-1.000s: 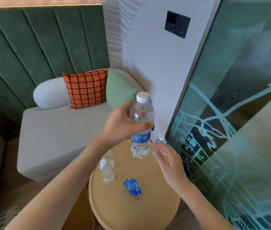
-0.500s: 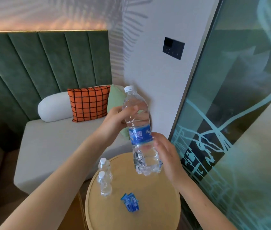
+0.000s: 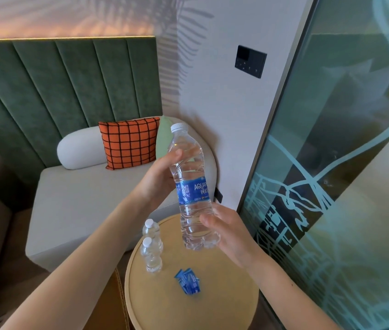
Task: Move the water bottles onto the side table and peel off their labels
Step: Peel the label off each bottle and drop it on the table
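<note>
Labelled bottle held over counter

Left hand (image 3: pixel 159 178) grasps water bottle (image 3: pixel 192 189) above its blue label (image 3: pixel 193 190); right hand (image 3: pixel 230 231) grasps its base. Two bare bottles (image 3: pixel 151 248) at counter's (image 3: pixel 224 303) 10 o'clock, peeled labels (image 3: pixel 188 281) centre.

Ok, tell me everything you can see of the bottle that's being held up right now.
The held bottle is clear ribbed plastic with a white screw cap, apparently full of water. A blue label with white lettering still wraps its middle. It is tilted slightly, cap up and leaning left, above the round side table. The left hand grips its upper body; the right hand cups its lower part.
</note>
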Demonstrator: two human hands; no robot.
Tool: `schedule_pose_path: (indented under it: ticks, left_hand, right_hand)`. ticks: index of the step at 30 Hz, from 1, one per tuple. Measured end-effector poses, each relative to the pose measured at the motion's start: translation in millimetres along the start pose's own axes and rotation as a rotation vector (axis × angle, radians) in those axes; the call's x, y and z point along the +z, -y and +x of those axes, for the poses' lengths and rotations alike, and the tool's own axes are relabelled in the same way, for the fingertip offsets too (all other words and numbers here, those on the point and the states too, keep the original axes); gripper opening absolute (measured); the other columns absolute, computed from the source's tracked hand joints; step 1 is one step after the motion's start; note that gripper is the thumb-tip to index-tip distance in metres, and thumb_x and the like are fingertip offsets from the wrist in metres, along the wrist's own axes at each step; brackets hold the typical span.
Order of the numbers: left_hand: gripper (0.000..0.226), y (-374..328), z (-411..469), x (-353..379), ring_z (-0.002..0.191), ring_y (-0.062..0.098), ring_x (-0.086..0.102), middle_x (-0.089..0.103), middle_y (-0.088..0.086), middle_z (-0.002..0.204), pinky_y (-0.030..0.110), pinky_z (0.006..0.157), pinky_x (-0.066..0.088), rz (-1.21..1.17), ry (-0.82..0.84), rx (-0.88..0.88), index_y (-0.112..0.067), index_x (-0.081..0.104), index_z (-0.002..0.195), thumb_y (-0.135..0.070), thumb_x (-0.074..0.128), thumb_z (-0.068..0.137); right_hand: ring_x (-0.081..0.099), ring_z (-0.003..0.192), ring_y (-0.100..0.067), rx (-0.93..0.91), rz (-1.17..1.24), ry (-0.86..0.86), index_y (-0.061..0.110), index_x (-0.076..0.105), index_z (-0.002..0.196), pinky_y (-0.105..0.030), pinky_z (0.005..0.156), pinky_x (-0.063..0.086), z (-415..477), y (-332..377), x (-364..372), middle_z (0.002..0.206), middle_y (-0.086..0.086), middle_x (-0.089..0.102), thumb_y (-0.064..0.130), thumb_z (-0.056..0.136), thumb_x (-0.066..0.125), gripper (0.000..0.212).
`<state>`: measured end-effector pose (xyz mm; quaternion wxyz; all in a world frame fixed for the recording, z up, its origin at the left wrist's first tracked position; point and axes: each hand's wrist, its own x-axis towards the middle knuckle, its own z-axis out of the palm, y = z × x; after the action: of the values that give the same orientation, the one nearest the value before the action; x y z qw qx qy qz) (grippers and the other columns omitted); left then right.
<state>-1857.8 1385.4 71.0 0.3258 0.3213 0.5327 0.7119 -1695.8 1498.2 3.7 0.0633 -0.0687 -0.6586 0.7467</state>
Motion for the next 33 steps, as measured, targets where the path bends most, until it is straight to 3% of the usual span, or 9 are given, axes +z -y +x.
schedule_pose_path:
  ticks: [4, 9, 12, 15, 19, 23, 26, 29, 33]
  left_hand:
    - [0.082, 0.5, -0.8, -4.5, 0.113, 0.026, 0.064, 0.069, -0.001, 0.117, 0.037, 0.091, 0.055, -0.03, 0.051, -0.073, -0.02, 0.062, 0.124, -0.064, 0.081, 0.057]
    - [0.092, 4.9, -2.4, -11.9, 0.117, 0.025, 0.063, 0.067, 0.003, 0.124, 0.04, 0.095, 0.054, -0.019, 0.07, -0.145, -0.017, 0.055, 0.133, -0.063, 0.08, 0.058]
    - [0.081, 7.4, -2.8, -17.8, 0.116, 0.032, 0.063, 0.064, 0.015, 0.128, 0.042, 0.097, 0.053, 0.058, -0.049, -0.146, -0.009, 0.053, 0.136, -0.054, 0.071, 0.07]
    - [0.067, 7.2, -2.5, -21.8, 0.11, 0.029, 0.067, 0.067, 0.013, 0.124, 0.036, 0.088, 0.057, 0.101, -0.177, -0.116, -0.009, 0.057, 0.13, -0.049, 0.065, 0.077]
    - [0.064, 4.8, -0.7, -16.6, 0.101, 0.02, 0.071, 0.07, 0.004, 0.116, 0.029, 0.08, 0.058, 0.214, -0.309, -0.093, -0.016, 0.059, 0.126, -0.054, 0.068, 0.075]
    - [0.065, 7.7, 2.7, -0.2, 0.087, 0.011, 0.074, 0.075, 0.0, 0.1, 0.026, 0.076, 0.061, 0.352, -0.385, -0.1, -0.012, 0.061, 0.122, -0.055, 0.073, 0.075]
    - [0.076, 15.3, 6.5, 9.4, 0.092, 0.015, 0.07, 0.071, -0.001, 0.104, 0.035, 0.081, 0.059, 0.542, -0.467, -0.159, -0.012, 0.06, 0.12, -0.063, 0.076, 0.065]
    - [0.072, 21.5, 9.3, 14.4, 0.087, 0.009, 0.064, 0.067, -0.004, 0.098, 0.027, 0.067, 0.051, 0.682, -0.532, -0.188, -0.012, 0.058, 0.11, -0.066, 0.076, 0.066]
    - [0.069, 27.5, 11.7, 16.6, 0.079, 0.018, 0.066, 0.069, 0.003, 0.086, 0.032, 0.064, 0.052, 0.758, -0.572, -0.198, -0.009, 0.063, 0.097, -0.068, 0.075, 0.063]
  right_hand:
    - [0.07, 0.112, -0.029, -0.032, 0.034, -0.011, 0.025, 0.072, 0.121, -0.054, 0.1, 0.053, -1.9, -1.7, 6.3, 0.117, -0.009, 0.075, 0.045, 0.087, 0.073, 0.039]
    - [0.071, 0.11, -0.027, -0.069, -0.009, -0.058, 0.026, 0.072, 0.121, -0.058, 0.097, 0.054, -1.9, -9.3, 10.8, 0.114, -0.007, 0.076, 0.046, 0.087, 0.075, 0.039]
    - [0.072, 0.108, -0.022, -0.096, -0.037, -0.1, 0.026, 0.072, 0.119, -0.035, 0.087, 0.059, -1.7, -7.8, 9.9, 0.112, -0.006, 0.076, 0.034, 0.091, 0.074, 0.029]
    - [0.074, 0.1, -0.017, -0.127, -0.065, -0.174, 0.027, 0.075, 0.113, -0.025, 0.078, 0.059, -1.4, -4.9, 10.0, 0.105, -0.003, 0.078, 0.023, 0.09, 0.075, 0.023]
    - [0.074, 0.096, -0.017, -0.144, -0.086, -0.28, 0.026, 0.076, 0.107, -0.033, 0.084, 0.061, -0.8, -5.1, 13.5, 0.098, -0.001, 0.078, 0.023, 0.085, 0.078, 0.022]
    - [0.075, 0.086, -0.013, -0.143, -0.092, -0.356, 0.024, 0.075, 0.106, -0.021, 0.071, 0.057, -1.2, -11.8, 20.0, 0.091, 0.001, 0.078, 0.018, 0.086, 0.079, 0.021]
    - [0.074, 0.08, -0.01, -0.126, -0.123, -0.415, 0.025, 0.073, 0.103, -0.017, 0.067, 0.055, -1.4, -20.8, 28.0, 0.087, 0.004, 0.077, 0.019, 0.085, 0.08, 0.02]
    - [0.073, 0.08, -0.009, -0.104, -0.154, -0.455, 0.028, 0.071, 0.102, -0.017, 0.068, 0.055, -3.3, -30.1, 36.5, 0.087, 0.005, 0.076, 0.022, 0.085, 0.08, 0.02]
    - [0.071, 0.085, -0.008, -0.093, -0.215, -0.493, 0.036, 0.068, 0.106, -0.013, 0.071, 0.052, -5.6, -36.1, 43.1, 0.089, 0.009, 0.075, 0.028, 0.085, 0.079, 0.024]
